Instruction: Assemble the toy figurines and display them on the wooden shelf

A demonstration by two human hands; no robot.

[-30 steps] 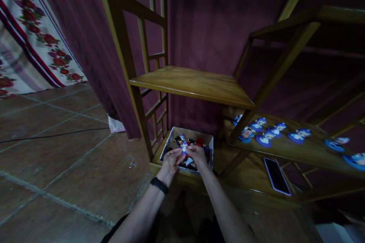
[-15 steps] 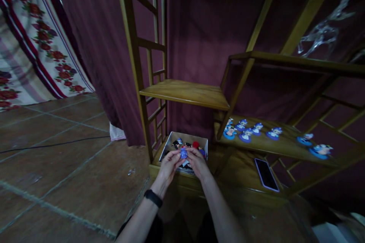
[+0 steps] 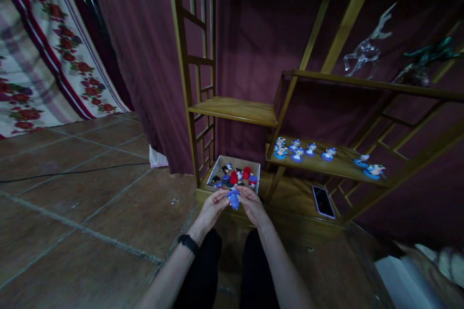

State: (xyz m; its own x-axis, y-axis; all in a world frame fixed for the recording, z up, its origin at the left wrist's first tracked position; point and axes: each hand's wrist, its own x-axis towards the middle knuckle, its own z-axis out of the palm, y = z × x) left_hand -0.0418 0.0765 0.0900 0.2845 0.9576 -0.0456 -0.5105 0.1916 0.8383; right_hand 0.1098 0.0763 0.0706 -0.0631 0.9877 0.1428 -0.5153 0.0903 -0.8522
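Observation:
A small purple figurine (image 3: 234, 200) is held between the fingertips of both hands, its round base toward the box and its narrower end pointing down at me. My left hand (image 3: 214, 205), with a black band on the wrist, pinches it from the left. From the right, my right hand (image 3: 251, 203) grips its other side. Just beyond my fingers is a white open box (image 3: 257, 170) on the lowest shelf board. Several figurines (image 3: 235, 176) in red, black, blue and purple lie jumbled inside it, the nearest ones partly hidden by my hands.
On a wooden shelf (image 3: 340, 168) to the right stand several figurines (image 3: 310, 149) on purple or blue bases. Below them lies a phone (image 3: 324, 202). A clear glass animal (image 3: 364, 53) stands higher up. An upper board (image 3: 235, 109) juts out above the box.
My hands have drawn the figurine back from over the box toward me and tipped it, so its base now shows. More of the box's contents is visible. The view has shifted right.

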